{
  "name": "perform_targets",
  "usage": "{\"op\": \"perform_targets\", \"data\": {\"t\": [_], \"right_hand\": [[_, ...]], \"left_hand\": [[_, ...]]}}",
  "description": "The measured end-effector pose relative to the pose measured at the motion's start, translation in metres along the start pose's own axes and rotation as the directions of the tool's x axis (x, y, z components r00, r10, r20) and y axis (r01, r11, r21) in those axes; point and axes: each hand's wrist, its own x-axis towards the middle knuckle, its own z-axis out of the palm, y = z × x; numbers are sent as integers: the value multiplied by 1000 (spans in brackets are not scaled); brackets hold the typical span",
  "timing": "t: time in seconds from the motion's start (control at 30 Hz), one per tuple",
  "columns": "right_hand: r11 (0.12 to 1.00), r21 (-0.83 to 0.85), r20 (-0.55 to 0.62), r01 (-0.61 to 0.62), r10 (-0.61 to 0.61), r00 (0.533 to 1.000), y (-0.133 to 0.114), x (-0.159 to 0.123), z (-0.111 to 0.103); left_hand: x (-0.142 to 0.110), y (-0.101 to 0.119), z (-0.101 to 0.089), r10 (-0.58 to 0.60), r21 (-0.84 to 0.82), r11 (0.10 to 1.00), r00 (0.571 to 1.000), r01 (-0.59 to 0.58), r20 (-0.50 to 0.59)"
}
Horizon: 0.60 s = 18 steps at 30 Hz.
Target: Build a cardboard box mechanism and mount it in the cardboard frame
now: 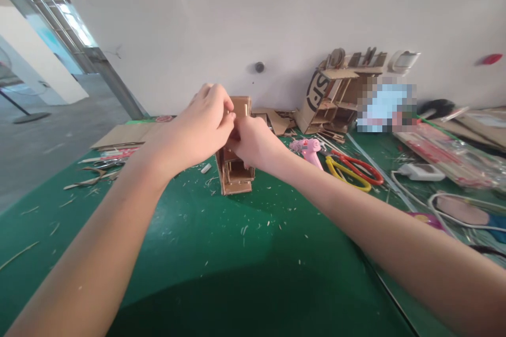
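Observation:
A small brown cardboard model [237, 188], built with open compartments, stands upright on the green table in front of me. My left hand [211, 113] is at its upper left, fingers curled and pinched together; what they hold, if anything, is too small to make out. Wrapped against the front of the model, my right hand [253, 139] has its fingers closed, partly hidden behind the hand itself. A thin pale stick [245, 109] shows just above my right hand, near the model's top.
At right lie a pink glue gun [310, 148], scissors with red and yellow handles [351, 171], a white adapter [421, 171] and cables. A larger cardboard shelf [316, 97] stands by the white partition [197, 37]. Cardboard sheets [122, 134] lie left; scraps litter the green table [190, 253].

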Motion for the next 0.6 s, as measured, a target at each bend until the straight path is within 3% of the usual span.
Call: {"op": "perform_targets", "data": {"t": [0.23, 0.5, 0.6], "right_hand": [[1000, 15, -6, -9, 9, 1000, 6, 2, 2], [992, -108, 2, 63, -63, 998, -2, -11, -2], [972, -199, -133, 125, -153, 979, -1, -23, -14]], "left_hand": [[0, -2, 1, 26, 0, 1000, 999, -26, -22], [2, -5, 2, 38, 20, 999, 999, -37, -34], [2, -10, 3, 69, 1, 998, 997, -69, -31]]}}
